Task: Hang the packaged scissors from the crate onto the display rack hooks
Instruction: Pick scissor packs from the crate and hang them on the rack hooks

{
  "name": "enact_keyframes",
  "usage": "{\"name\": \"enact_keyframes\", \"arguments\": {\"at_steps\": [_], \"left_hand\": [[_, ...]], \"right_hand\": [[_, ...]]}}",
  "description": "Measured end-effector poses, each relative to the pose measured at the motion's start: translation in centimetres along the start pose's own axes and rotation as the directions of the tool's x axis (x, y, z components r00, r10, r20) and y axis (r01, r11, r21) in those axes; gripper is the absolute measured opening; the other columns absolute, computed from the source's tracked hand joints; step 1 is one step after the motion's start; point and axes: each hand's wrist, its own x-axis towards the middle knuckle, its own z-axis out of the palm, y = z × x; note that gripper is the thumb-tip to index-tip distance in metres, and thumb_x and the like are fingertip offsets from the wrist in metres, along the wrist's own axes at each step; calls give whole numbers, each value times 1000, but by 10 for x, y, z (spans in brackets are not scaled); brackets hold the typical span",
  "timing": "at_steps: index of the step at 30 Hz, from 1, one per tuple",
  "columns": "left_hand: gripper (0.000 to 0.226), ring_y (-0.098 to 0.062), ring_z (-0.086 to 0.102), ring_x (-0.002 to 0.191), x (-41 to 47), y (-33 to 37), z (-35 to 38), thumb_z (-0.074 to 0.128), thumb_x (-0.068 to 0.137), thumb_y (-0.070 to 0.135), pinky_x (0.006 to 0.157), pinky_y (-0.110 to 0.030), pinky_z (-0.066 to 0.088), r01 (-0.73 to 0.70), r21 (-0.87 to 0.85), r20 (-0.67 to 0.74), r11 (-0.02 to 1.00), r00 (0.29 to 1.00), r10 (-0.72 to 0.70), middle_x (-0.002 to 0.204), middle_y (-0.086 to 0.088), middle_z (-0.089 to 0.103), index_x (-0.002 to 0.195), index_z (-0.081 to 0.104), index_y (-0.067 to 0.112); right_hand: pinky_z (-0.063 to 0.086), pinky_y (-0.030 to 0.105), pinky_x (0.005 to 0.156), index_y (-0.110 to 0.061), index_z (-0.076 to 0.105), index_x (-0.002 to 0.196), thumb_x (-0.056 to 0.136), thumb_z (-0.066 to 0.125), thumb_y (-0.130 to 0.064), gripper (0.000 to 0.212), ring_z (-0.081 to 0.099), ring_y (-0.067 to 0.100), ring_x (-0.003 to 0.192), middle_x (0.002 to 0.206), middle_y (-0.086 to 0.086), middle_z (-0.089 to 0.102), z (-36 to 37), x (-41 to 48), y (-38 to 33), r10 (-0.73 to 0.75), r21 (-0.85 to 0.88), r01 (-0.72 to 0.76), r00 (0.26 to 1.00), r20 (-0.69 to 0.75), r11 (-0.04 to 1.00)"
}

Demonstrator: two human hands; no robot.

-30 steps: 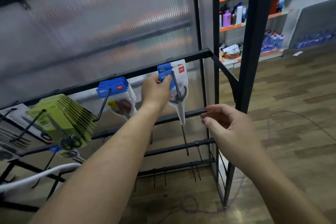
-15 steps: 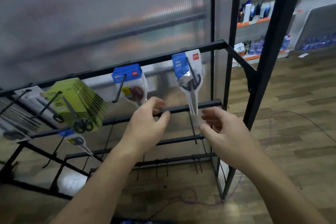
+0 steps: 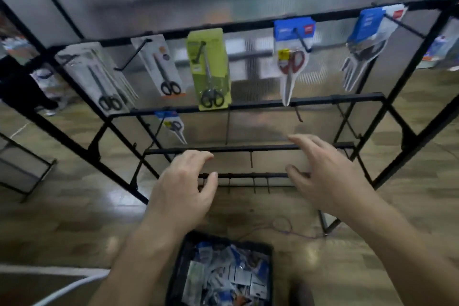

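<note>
Packaged scissors (image 3: pixel 290 62) hanging from black rack hooks (image 3: pixel 133 54), more packs (image 3: pixel 228 278) heaped in dark crate (image 3: pixel 176 271) below

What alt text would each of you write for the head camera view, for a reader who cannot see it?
Two empty hands, the left hand and the right hand, hover open before a black display rack whose top row holds packaged scissors. A black crate of more packs sits on the floor below them.
</note>
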Motion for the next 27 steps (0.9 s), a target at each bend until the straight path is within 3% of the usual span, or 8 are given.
{"name": "enact_keyframes", "arguments": {"at_steps": [10, 18, 24, 27], "left_hand": [[51, -16, 45, 137, -97, -124, -43, 57, 99, 38, 114, -44, 41, 50, 88, 78, 995, 995, -57, 143, 4, 53, 147, 49, 22], [51, -16, 42, 138, -136, -132, -40, 53, 100, 39, 115, -39, 38, 121, 217, 109, 969, 983, -147, 147, 5, 48, 148, 43, 25], [57, -19, 34, 145, -155, -126, -18, 52, 100, 40, 120, -40, 30, 110, 274, 173, 955, 972, -161, 154, 2, 43, 152, 38, 25], [59, -19, 30, 148, -160, -129, -7, 50, 100, 43, 122, -41, 25, 64, 278, 197, 959, 973, -122, 156, 2, 40, 154, 34, 26]], "right_hand": [[44, 38, 106, -32, 32, 154, 97, 57, -45, 64, 42, 20, 140, 158, -7, 38, 89, -81, -139, 154, -109, -136, 973, 174, 985], [42, 38, 106, -27, 33, 153, 97, 55, -44, 62, 42, 23, 140, 157, -2, 40, 114, -97, -165, 146, -158, -111, 961, 233, 981], [31, 39, 117, -22, 33, 152, 96, 55, -42, 64, 32, 25, 148, 161, 6, 35, 137, -127, -159, 180, -264, -93, 928, 326, 960], [30, 37, 117, -23, 33, 151, 95, 55, -42, 63, 31, 23, 148, 158, 5, 38, 144, -142, -163, 223, -303, -131, 930, 293, 944]]}}
